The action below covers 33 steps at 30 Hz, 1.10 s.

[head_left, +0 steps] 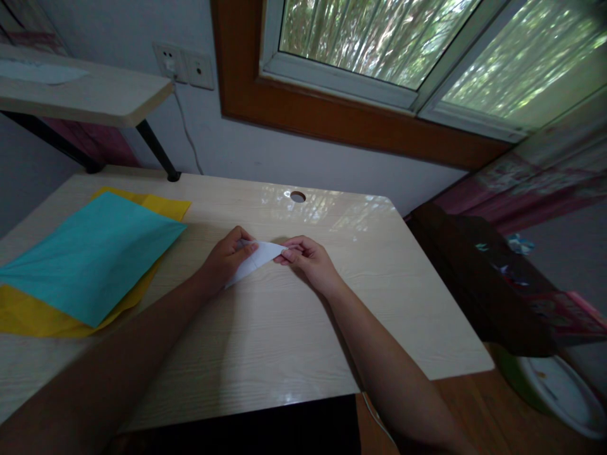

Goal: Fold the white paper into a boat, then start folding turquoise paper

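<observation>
Pinching a small folded white paper (253, 260) between both hands, mid-desk, nearer the far edge than the near one. Left hand (226, 258) closed on the paper's left end, thumb and fingertips nipped over the fold, lower tip of the paper trailing down to the desk (265, 341) beneath the wrist. Right hand (309, 258) gripping the right corner, fingers curled under, thumb on top. Judged light, thin and limp; easily creased or torn, so best held at the edges and corners, as now. Further left, toward the desk's left edge: a teal sheet (95, 256) lying on a yellow sheet (42, 313). Beyond, near the far edge, a round cable hole (298, 196); past that, wall sockets (184, 63) and a window (403, 44).
</observation>
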### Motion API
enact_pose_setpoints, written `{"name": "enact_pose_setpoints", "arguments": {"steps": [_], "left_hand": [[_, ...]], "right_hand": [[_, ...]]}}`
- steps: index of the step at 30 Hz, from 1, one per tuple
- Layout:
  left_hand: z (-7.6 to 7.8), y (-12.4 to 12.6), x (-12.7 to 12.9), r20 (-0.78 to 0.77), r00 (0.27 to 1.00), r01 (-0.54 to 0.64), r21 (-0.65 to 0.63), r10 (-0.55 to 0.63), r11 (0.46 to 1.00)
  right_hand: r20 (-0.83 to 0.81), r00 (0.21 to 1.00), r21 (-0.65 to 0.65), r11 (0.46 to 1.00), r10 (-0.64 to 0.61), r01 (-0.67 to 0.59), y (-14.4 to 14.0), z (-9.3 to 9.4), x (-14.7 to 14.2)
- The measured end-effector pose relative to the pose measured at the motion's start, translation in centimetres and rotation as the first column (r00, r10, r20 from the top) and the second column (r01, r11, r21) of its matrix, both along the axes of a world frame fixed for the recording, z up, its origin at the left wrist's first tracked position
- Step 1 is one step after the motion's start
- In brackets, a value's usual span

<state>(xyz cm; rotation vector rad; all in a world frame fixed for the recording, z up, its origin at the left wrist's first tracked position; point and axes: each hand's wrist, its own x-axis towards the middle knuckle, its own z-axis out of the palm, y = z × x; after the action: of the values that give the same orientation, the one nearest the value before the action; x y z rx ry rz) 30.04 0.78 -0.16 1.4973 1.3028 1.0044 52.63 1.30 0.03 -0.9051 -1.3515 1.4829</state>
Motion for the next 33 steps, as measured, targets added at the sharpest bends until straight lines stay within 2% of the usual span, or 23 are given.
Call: {"name": "enact_pose_setpoints", "arguments": {"steps": [24, 29, 33], "left_hand": [[-0.1, -0.1, 0.1, 0.006, 1.000, 0.009, 0.006, -0.009, 1.000], [0.0, 0.0, 0.1, -0.050, 0.999, 0.023, 0.090, -0.019, 0.996], [-0.9, 0.3, 0.1, -0.011, 1.000, 0.031, 0.167, -0.029, 0.986]], "right_hand": [[-0.051, 0.997, -0.057, 0.997, -0.053, 0.050, 0.2, -0.2, -0.2], [-0.057, 0.994, -0.034, 0.995, -0.098, 0.097, 0.3, -0.2, -0.3], [-0.057, 0.996, -0.076, 0.995, -0.071, 0.067, 0.3, -0.4, -0.5]]}}
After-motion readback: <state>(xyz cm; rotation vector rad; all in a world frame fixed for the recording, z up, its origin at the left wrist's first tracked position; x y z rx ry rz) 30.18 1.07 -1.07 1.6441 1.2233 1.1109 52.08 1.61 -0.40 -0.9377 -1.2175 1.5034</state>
